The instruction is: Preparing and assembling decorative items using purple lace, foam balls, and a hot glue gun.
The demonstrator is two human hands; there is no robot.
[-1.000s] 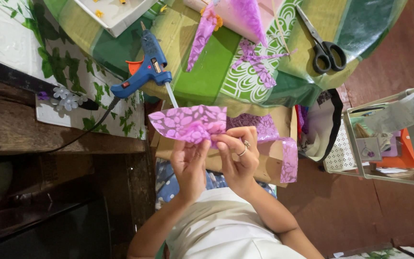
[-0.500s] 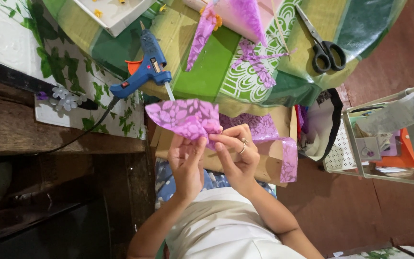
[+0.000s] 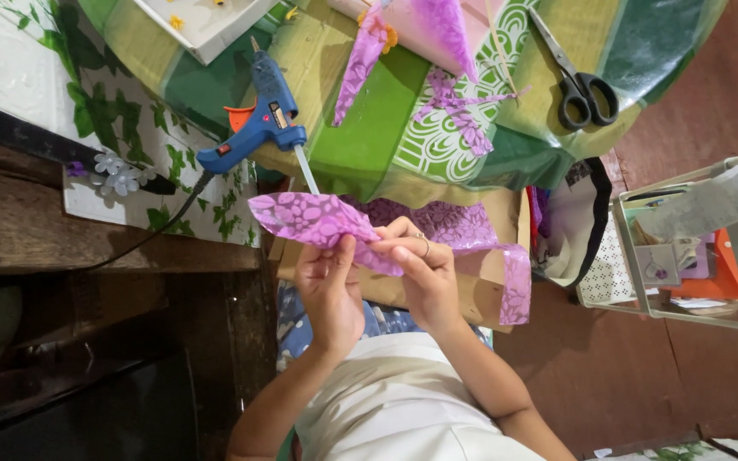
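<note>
Head view: our left hand [image 3: 328, 286] and right hand [image 3: 424, 273] pinched a half-folded purple patterned sheet [image 3: 318, 220] below the blue glue gun [image 3: 258, 119]; gluing looked undone.

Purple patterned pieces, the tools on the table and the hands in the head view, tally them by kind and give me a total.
Purple patterned pieces: 4 — held sheet, strip over the cardboard, cone, narrow rolled piece
Glue guns: 1
Scissors: 1
Hands: 2 — left hand, right hand
Total: 8
</note>
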